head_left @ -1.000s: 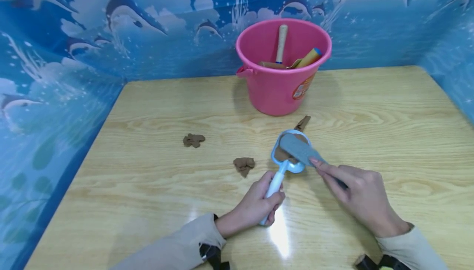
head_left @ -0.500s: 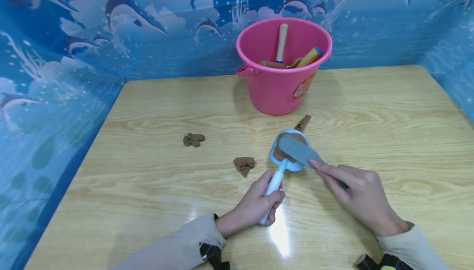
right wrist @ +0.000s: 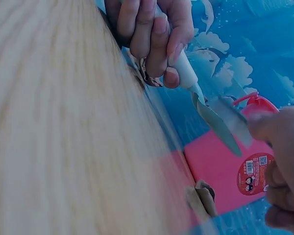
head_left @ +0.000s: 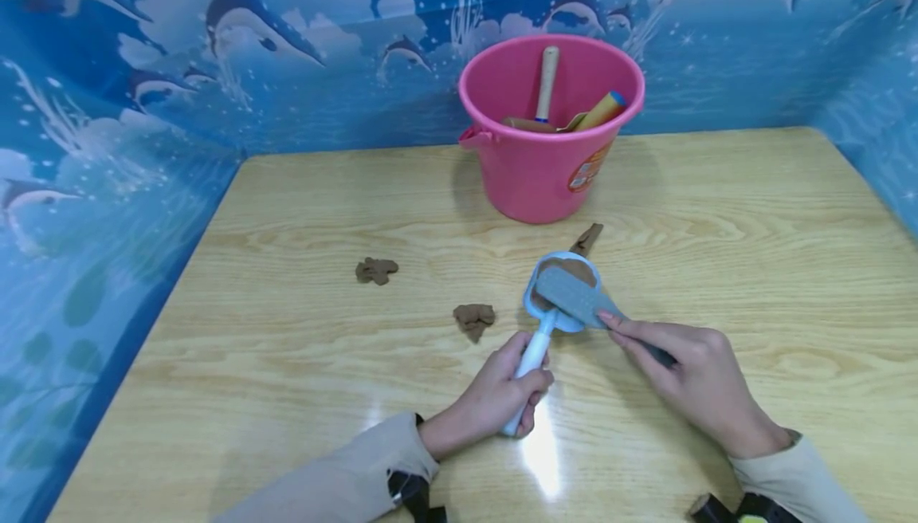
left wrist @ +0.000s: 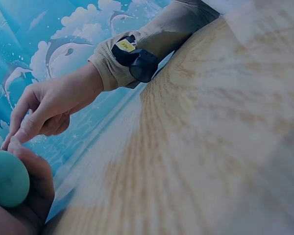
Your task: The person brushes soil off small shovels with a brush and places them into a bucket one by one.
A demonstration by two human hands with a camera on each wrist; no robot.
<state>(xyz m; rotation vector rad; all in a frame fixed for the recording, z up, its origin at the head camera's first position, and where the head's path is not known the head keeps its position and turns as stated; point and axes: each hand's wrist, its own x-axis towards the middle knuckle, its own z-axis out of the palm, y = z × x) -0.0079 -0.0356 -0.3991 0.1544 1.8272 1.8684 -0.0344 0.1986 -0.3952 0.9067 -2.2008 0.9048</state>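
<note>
My left hand [head_left: 495,391] grips the handle of a light blue toy shovel [head_left: 543,340], its scoop held out over the table. Brown clay [head_left: 581,269] lies inside the scoop. A flat grey-blue spatula [head_left: 570,294] is pinched between the thumb and fingers of my right hand [head_left: 696,371], its blade lying across the scoop over the clay. In the left wrist view the round handle end [left wrist: 9,178] pokes out of my left fist. The right wrist view has the shovel's scoop [right wrist: 218,127] edge-on, with the spatula blade [right wrist: 237,125] against its upper side.
Behind the shovel stands a pink bucket [head_left: 527,180] holding a white-handled tool [head_left: 547,80] and a yellow stick with a blue end [head_left: 601,111]. Two clay lumps, one far [head_left: 376,270] and one near [head_left: 474,321], lie left. A clay strip [head_left: 588,239] shows beyond the scoop.
The spatula blade has slid slightly left and toward me across the scoop, so more clay shows along the far rim. My left hand and the bucket stay nearly where they were.
</note>
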